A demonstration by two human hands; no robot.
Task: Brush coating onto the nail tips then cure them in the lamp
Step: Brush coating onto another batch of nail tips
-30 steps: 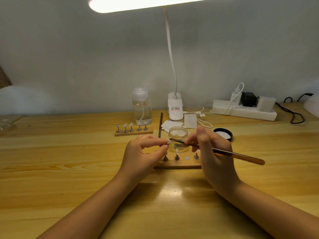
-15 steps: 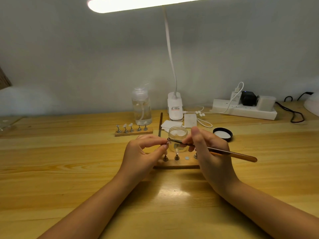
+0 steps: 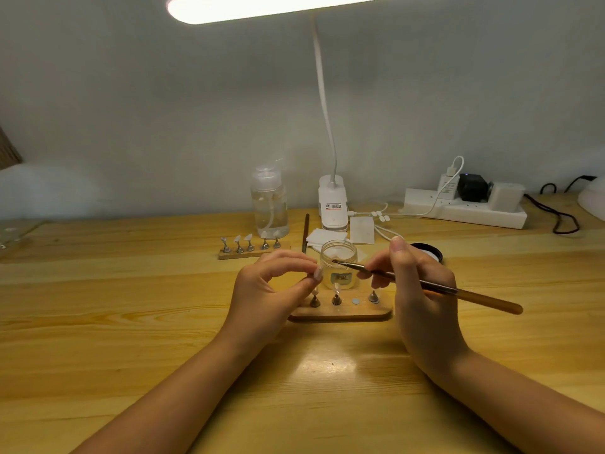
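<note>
My left hand (image 3: 271, 283) pinches a small nail tip (image 3: 317, 273) between thumb and forefinger, held just above the near wooden stand (image 3: 340, 311). My right hand (image 3: 415, 290) grips a thin wooden-handled brush (image 3: 425, 285), its bristle end lying over the open glass jar (image 3: 339, 263) of clear coating, a short way right of the tip. The near stand carries metal pegs, and a clear tip sits on the middle one. A white curing lamp (image 3: 592, 201) is cut off by the far right edge.
A second wooden stand (image 3: 253, 253) with several tips stands behind my left hand, beside a clear pump bottle (image 3: 270, 208). The jar's black lid (image 3: 429, 252), white wipes (image 3: 327, 239), a spare brush (image 3: 306, 232), the desk lamp base (image 3: 333, 204) and a power strip (image 3: 465, 209) with cables fill the back.
The brush tip has drawn back to the right, away from the nail tip and over the jar's mouth. My left hand keeps hold of the tip.
</note>
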